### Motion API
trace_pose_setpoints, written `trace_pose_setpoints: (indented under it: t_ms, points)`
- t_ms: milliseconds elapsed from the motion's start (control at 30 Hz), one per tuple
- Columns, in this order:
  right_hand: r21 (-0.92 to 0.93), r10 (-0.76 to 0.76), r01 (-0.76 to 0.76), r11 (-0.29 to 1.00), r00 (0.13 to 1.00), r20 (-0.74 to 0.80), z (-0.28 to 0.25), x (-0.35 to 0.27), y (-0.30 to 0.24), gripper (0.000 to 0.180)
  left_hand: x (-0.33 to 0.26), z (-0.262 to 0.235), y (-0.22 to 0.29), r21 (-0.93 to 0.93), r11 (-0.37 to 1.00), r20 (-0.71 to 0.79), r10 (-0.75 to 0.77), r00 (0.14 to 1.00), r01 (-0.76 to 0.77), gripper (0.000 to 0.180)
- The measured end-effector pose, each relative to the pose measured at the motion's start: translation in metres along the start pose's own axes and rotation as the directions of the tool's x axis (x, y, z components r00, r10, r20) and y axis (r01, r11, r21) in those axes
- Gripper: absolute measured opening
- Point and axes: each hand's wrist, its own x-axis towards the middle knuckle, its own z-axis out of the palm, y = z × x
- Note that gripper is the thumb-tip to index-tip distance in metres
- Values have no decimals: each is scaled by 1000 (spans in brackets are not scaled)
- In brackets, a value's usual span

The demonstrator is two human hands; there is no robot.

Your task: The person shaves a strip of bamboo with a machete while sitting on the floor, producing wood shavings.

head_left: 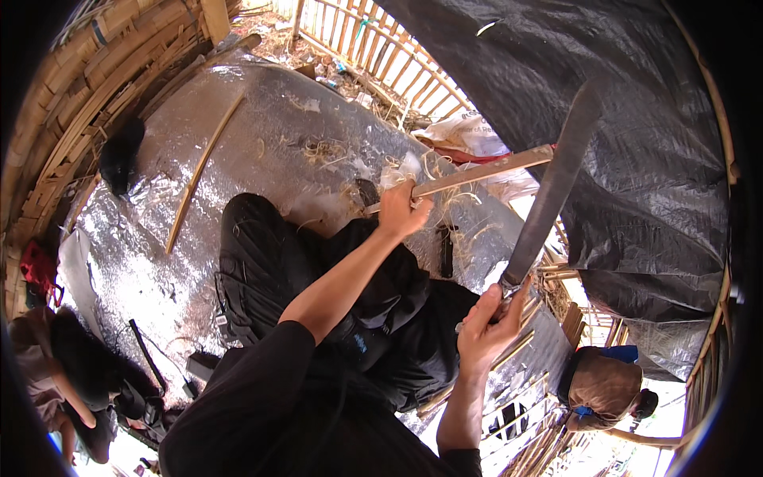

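My left hand (404,211) is closed around a flat bamboo strip (485,172), which slants up to the right. In my right hand (489,327) is a machete (556,175), gripped by its handle with the long dark blade pointing up and to the right. The strip's far end meets the blade in the picture; whether they touch I cannot tell. Pale curled shavings (326,151) lie on the grey sheet beyond my left hand. A dark, narrow object (447,250) lies on the sheet between my hands.
Another bamboo strip (203,175) rests on the grey sheet (278,95) at left, near a black item (123,155). A black tarp (652,159) hangs at right, above a brown bag (604,388). Another person (48,374) sits at lower left. A bamboo fence (389,52) stands at the back.
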Motion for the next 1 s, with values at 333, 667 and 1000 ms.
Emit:
trace_pose_setpoints:
  t_ms: [333, 667, 1000]
  points:
    - [153, -255, 327, 933, 897, -362, 37, 1, 15, 54, 25, 15, 51, -169, 904, -22, 395, 918, -393, 48]
    - [285, -25, 86, 955, 977, -212, 21, 18, -13, 65, 28, -6, 46, -230, 921, 63, 338, 939, -316, 54]
    - [209, 18, 5, 978, 994, -111, 14, 25, -21, 61, 29, -36, 35, 15, 802, 91, 594, 800, -597, 23]
